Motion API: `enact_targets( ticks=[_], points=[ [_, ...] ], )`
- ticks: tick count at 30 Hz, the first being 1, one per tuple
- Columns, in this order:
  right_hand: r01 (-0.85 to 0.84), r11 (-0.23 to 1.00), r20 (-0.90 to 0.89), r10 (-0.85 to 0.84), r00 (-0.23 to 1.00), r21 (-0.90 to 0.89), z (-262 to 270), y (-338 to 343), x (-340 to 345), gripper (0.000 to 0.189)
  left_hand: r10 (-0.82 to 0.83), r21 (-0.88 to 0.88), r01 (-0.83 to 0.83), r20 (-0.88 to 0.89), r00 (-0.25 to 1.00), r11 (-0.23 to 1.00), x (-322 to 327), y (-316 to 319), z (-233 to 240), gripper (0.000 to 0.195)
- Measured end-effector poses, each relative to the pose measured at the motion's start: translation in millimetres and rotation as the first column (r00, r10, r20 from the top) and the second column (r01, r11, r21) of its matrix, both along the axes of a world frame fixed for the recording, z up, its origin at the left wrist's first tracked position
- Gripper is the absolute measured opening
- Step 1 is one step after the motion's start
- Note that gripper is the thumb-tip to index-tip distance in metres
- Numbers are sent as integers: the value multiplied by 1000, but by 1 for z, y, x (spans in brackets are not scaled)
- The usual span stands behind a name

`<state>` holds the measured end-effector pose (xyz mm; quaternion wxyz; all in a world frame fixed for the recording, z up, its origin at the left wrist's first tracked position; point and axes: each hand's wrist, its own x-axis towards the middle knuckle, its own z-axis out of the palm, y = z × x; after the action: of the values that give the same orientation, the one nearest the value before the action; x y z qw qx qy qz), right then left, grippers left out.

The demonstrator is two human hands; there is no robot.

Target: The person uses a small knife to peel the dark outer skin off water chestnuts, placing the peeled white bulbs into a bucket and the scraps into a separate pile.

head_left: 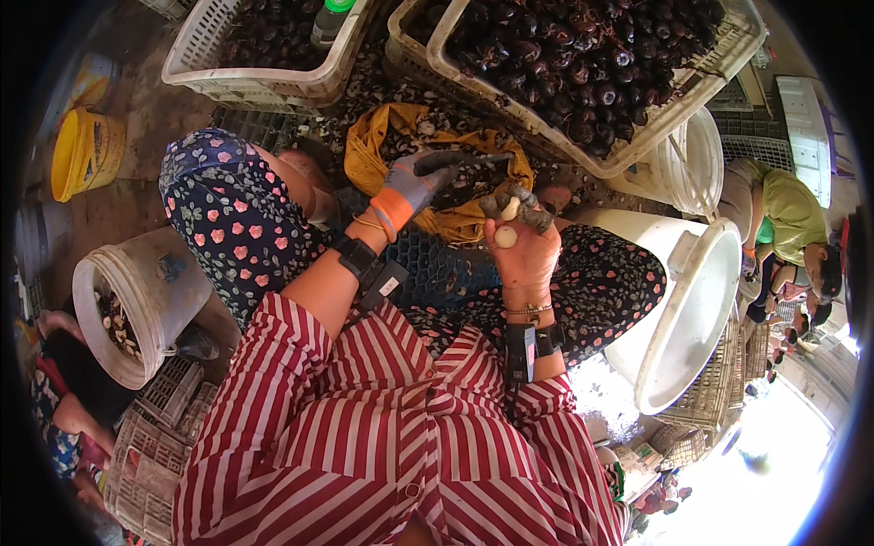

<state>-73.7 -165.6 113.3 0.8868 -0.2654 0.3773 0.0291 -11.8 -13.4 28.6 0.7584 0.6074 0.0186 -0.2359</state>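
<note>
My left hand (415,179), in a grey and orange glove, grips a dark-handled tool (464,161), seemingly a knife, over an open yellow sack (372,140) of dark peelings. To its right is my right hand (522,249), palm up, with grey coverings on several fingers. A round whitish peeled piece (505,237) rests on its palm, and a smaller cream piece (510,208) sits between the covered fingers and thumb. The two hands are apart. Dark glossy round produce, possibly water chestnuts (580,61), fills a crate beyond the hands.
A second plastic crate (252,78) stands at upper left, with a green-capped bottle (332,20). White buckets stand left (153,300) and right (689,321). A yellow bucket (85,155) is farther left. A person in a green shirt (792,211) bends at right; others sit around.
</note>
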Motion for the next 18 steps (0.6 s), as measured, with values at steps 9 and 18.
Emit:
enact_targets(
  ticks=[9,18],
  points=[
    [-295,940,75,312,947,-173,-41,-3,-4,15,-268,-447,132,-257,928,885,-12,-3,36,46],
    [-230,251,-109,417,902,-940,-125,-20,-20,48,-437,193,434,-27,899,880,-18,-3,26,25]
  ],
)
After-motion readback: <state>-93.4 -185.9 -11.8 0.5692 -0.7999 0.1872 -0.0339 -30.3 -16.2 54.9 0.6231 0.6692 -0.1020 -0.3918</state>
